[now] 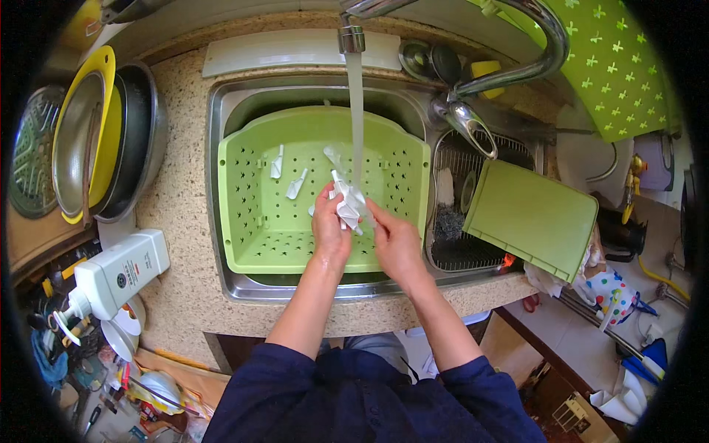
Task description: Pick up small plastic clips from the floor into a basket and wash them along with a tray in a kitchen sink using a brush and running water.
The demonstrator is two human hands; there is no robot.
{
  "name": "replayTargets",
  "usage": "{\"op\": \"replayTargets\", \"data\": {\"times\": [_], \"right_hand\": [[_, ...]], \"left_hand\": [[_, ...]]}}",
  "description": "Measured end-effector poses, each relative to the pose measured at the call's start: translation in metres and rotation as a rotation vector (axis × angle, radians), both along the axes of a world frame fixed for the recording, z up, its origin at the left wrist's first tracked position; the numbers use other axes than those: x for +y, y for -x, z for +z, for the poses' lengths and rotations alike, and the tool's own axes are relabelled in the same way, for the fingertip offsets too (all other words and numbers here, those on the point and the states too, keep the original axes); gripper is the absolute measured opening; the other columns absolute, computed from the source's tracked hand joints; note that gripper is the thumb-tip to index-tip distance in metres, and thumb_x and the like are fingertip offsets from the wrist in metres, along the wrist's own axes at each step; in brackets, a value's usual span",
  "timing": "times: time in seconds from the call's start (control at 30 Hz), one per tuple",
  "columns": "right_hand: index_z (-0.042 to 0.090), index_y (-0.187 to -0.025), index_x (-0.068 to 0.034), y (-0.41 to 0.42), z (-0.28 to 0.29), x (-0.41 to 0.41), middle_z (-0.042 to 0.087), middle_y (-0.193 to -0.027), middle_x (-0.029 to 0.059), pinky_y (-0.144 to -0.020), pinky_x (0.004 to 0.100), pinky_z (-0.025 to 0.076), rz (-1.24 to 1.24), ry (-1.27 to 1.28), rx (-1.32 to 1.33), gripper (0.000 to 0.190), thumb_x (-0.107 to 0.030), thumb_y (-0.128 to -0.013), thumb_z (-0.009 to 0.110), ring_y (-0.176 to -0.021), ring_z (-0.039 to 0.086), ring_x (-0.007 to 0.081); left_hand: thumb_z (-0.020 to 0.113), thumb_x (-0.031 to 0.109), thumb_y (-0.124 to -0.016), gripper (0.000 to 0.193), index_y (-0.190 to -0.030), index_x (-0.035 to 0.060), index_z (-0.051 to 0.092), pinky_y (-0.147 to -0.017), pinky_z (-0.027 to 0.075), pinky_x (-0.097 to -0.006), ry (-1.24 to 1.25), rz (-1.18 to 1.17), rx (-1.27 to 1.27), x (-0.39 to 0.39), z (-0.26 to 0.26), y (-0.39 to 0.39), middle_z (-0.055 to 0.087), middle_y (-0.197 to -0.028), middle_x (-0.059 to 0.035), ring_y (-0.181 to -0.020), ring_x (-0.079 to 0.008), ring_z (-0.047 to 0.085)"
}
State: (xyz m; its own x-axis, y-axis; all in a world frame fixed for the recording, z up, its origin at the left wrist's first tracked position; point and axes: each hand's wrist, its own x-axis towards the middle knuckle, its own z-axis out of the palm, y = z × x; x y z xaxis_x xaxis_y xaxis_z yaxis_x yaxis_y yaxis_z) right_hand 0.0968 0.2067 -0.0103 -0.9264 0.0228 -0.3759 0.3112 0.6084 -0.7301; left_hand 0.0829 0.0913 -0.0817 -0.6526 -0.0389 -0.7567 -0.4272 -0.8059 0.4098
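My left hand [331,227] holds several small white plastic pieces [349,204] under the running water [356,111] from a chrome faucet [352,41]. At their right side, my right hand [394,235] pinches one of the white pieces between thumb and fingers. Both hands are over a green plastic basket [324,122] with punched holes, set in the steel sink [219,111]. Inside the basket lie more white pieces, one at the upper left [277,163], one near its middle [297,184] and one just above my hands [333,156].
A green plastic bin [534,216] leans over the smaller basin's wire rack [471,255]. Left of the sink stand pans [138,138], a yellow-rimmed strainer [83,138] and a white pump bottle [124,271]. A white strip [299,52] lies behind the sink.
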Motion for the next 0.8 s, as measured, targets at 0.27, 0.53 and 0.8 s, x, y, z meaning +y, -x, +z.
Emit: {"op": "replayTargets", "data": {"times": [0.27, 0.53, 0.8], "right_hand": [[0.059, -0.12, -0.007, 0.001, -0.003, -0.012, 0.06, -0.08, 0.0267, -0.061, 0.0361, 0.047, 0.061, -0.06, -0.041, 0.035, -0.002, -0.086, 0.052, -0.067, 0.062, 0.0348], [0.059, -0.12, -0.007, 0.0, -0.006, -0.01, 0.06, -0.082, 0.027, -0.063, 0.0384, 0.047, 0.055, -0.05, -0.054, 0.035, -0.003, -0.086, 0.053, -0.07, 0.062, 0.0375], [0.06, -0.12, -0.009, 0.007, -0.003, -0.001, 0.06, -0.083, 0.0271, -0.065, 0.0404, 0.048, 0.073, -0.069, -0.097, 0.033, -0.006, -0.088, 0.051, -0.071, 0.061, 0.0392]], "left_hand": [[0.048, 0.01, -0.089, 0.039, -0.127, 0.0055, 0.039, -0.055, 0.051, -0.0341, 0.099, 0.013, 0.003, -0.003, -0.008, 0.003, 0.058, -0.103, -0.0108, -0.081, -0.0195, 0.06], [0.048, 0.007, -0.089, 0.039, -0.127, 0.0038, 0.039, -0.058, 0.052, -0.0332, 0.249, -0.034, -0.003, -0.007, -0.01, 0.011, 0.057, -0.104, -0.0139, -0.082, -0.0204, 0.06], [0.047, 0.007, -0.088, 0.04, -0.128, 0.0032, 0.039, -0.057, 0.051, -0.0345, 0.202, -0.078, -0.008, -0.008, -0.013, 0.014, 0.055, -0.109, -0.0142, -0.084, -0.0223, 0.06]]}}
